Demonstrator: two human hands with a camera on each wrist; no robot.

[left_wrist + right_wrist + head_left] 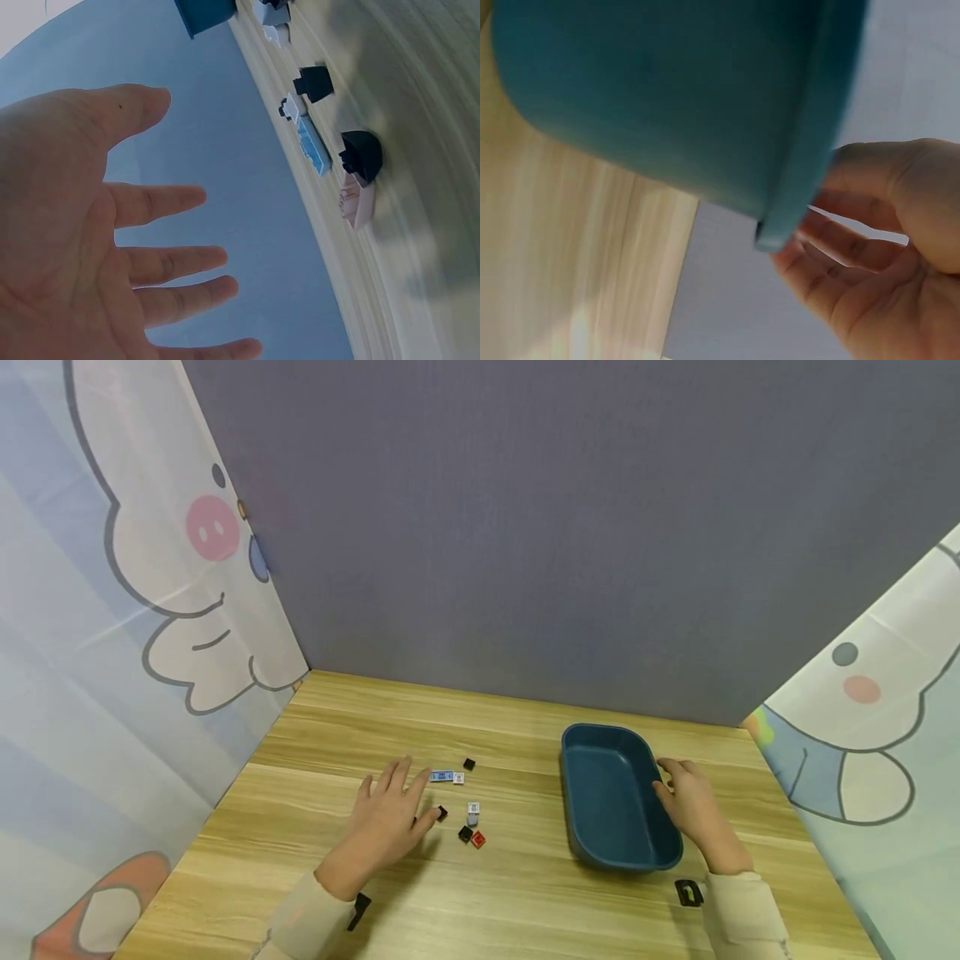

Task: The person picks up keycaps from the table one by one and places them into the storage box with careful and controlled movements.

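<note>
My left hand point(386, 822) hovers palm down with fingers spread, holding nothing. Small keycap-like pieces lie beside it: a long blue one point(441, 776), a white one point(458, 778), a black one point(469, 764), another black one point(442, 812) by the thumb tip. A white piece point(473, 807) lies against a grey one, with a black piece point(466, 833) next to a red piece point(478, 839) nearer to me. My right hand point(692, 802) touches the right rim of a deep dark-blue bin point(567, 793) with its fingertips, fingers loosely extended. Inside, the bin is bare.
The pieces and bin stand on a light wood-grain table point(517, 893). A grey panel point(510, 527) rises along its back edge. Cartoon-printed curtains point(75, 710) hang on both sides. A black fitting point(688, 893) sits by the right cuff.
</note>
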